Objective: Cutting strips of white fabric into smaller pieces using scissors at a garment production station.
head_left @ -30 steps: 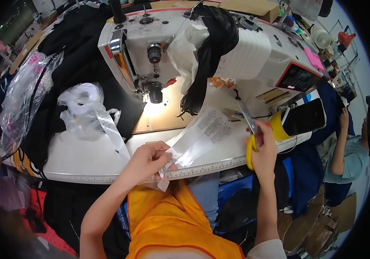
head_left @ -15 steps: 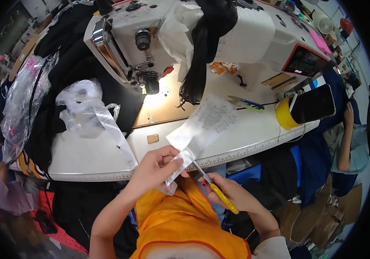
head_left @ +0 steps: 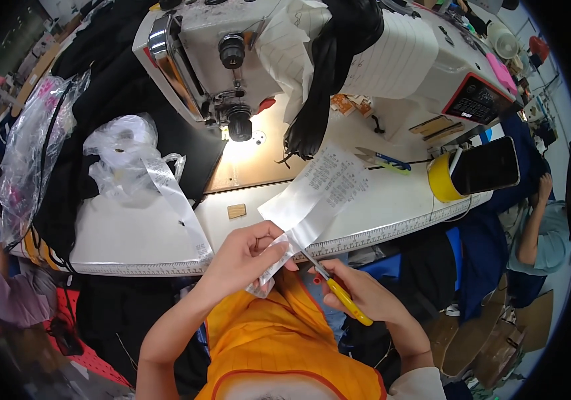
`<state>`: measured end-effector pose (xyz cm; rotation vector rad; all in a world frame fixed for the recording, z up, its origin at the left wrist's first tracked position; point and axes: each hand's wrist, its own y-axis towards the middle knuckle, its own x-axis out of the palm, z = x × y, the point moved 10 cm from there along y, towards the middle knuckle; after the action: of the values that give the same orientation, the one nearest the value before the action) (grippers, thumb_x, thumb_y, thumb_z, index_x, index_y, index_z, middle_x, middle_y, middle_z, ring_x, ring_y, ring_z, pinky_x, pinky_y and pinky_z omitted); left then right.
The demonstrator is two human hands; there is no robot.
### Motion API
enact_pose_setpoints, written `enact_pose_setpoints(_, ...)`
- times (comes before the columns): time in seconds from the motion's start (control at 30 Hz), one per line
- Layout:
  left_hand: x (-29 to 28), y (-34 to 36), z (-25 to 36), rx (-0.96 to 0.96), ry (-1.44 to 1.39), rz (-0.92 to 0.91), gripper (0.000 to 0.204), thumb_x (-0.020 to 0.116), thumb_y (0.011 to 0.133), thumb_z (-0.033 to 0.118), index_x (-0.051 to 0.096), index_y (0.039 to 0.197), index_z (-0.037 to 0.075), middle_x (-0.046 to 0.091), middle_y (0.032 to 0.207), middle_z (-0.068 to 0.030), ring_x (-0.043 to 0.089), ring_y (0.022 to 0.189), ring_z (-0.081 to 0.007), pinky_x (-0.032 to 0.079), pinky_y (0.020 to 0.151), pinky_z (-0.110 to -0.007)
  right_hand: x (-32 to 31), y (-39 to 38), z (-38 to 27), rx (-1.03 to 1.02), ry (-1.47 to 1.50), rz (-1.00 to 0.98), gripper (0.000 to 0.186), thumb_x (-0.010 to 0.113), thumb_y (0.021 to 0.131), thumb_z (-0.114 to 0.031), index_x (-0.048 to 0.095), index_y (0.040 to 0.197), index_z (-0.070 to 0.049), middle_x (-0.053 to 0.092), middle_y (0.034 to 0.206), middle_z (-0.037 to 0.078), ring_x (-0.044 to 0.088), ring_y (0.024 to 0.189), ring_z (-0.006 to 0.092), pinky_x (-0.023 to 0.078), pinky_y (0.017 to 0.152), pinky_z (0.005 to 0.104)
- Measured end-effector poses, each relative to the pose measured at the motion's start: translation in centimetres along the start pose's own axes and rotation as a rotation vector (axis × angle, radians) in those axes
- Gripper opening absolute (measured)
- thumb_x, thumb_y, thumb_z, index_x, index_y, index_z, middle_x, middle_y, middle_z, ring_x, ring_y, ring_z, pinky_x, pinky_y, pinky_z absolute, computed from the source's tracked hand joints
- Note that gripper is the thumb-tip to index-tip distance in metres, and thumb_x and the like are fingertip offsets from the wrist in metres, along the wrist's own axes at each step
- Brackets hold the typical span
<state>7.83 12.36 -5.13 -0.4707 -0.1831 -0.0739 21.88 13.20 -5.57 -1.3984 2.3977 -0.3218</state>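
White table (head_left: 132, 230) with a ruler strip (head_left: 392, 235) along its curved front edge, big white sewing machine (head_left: 199, 40) on it, lamp-lit around the needle. Phone (head_left: 492, 167) sits in a yellow holder (head_left: 440, 179), co-worker (head_left: 540, 230) off right. The label strip (head_left: 315, 197) is shiny white, with dense dark print at the far end; it runs from the tabletop over the edge. Left hand (head_left: 245, 257) pinches its near end, right hand (head_left: 365, 290) grips yellow-handled scissors (head_left: 344, 297), blades right by it.
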Motion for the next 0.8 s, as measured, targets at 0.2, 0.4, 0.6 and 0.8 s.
enact_pose_setpoints(0.2, -0.2, 0.1, 0.0, -0.004, -0.006, 0.016, 0.014, 0.050, 0.091, 0.010, 0.054, 0.097, -0.002, 0.066, 0.077, -0.0088, 0.049, 0.044, -0.0036, 0.039, 0.042, -0.018, 0.3, -0.1, 2.1, 0.073, 0.110, 0.006, 0.040, 0.066, 0.082, -0.012, 0.050, 0.118, -0.005, 0.051, 0.078, -0.001, 0.045, 0.065, 0.0056, 0.038, 0.059, 0.0174)
enact_pose_setpoints(0.4, 0.5, -0.5, -0.8, 0.023, 0.015, 0.001, 0.016, 0.054, 0.090, 0.016, 0.055, 0.095, 0.001, 0.066, 0.072, -0.0066, 0.054, 0.048, -0.0052, 0.039, 0.042, -0.016, 0.2, -0.6, 1.3, 0.071, 0.304, -0.012, 0.043, 0.068, 0.080, -0.004, 0.049, 0.119, -0.001, 0.055, 0.090, 0.002, 0.051, 0.080, 0.0049, 0.042, 0.069, 0.0184)
enact_pose_setpoints(0.6, 3.6, -2.1, -0.2, 0.049, 0.006, -0.059, 0.022, 0.059, 0.087, 0.009, 0.049, 0.106, 0.002, 0.064, 0.079, -0.0062, 0.062, 0.065, -0.0076, 0.043, 0.050, -0.018, -1.8, -0.2, -2.5, -0.148, 0.461, 0.282, 0.047, 0.069, 0.077, -0.001, 0.047, 0.118, -0.004, 0.052, 0.096, 0.001, 0.049, 0.088, 0.0060, 0.042, 0.076, 0.0206)
enact_pose_setpoints(0.8, -0.1, -2.4, 0.5, 0.056, 0.164, 0.010, 0.015, 0.060, 0.087, 0.010, 0.056, 0.097, 0.000, 0.064, 0.074, -0.0043, 0.063, 0.065, -0.0083, 0.044, 0.052, -0.019, -10.6, -3.1, -4.2, -0.325, 0.121, 0.816, 0.044, 0.062, 0.074, 0.003, 0.048, 0.116, -0.006, 0.046, 0.094, 0.000, 0.046, 0.084, 0.0077, 0.038, 0.077, 0.0192)
